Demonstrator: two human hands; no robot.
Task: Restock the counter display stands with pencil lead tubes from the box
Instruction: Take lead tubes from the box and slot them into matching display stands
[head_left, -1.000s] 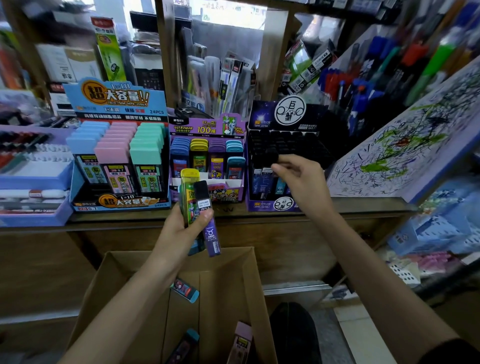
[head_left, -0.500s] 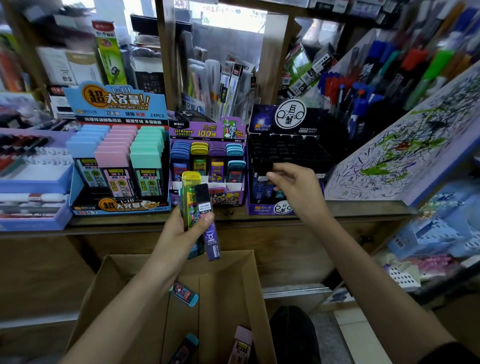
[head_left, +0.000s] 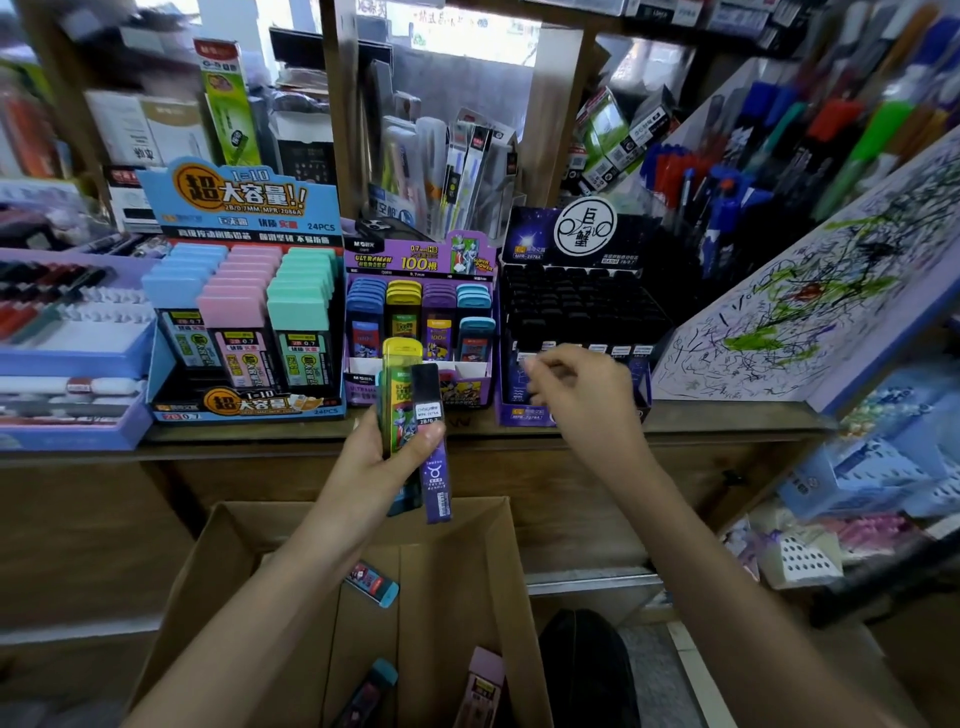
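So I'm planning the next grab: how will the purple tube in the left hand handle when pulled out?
Probably stiff: the purple tube shows a straight, boxy shape below the left hand. Likely light: that hand pins it alongside the yellow tube. Flat sides, so unlikely to roll.

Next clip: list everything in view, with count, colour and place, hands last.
cardboard box: one, brown, open, bottom centre in front of the counter
loose tubes: three visible, mixed colours, in the box
blue stand: one, counter left; blue, pink and green tubes
purple stand: one, counter centre; blue, yellow, purple and teal tubes
dark stand: one, counter right; black-capped tubes
wooden counter: one, brown, across the middle
scribble pad: one, white, inked over, tilted, far right
pens: many, mixed colours, upper right
pen trays: lilac-blue, far left
held tubes: at least two, yellow-capped green and black-capped purple
left hand: grips the held tubes above the box
right hand: before the dark stand, blurred, nothing visible in it
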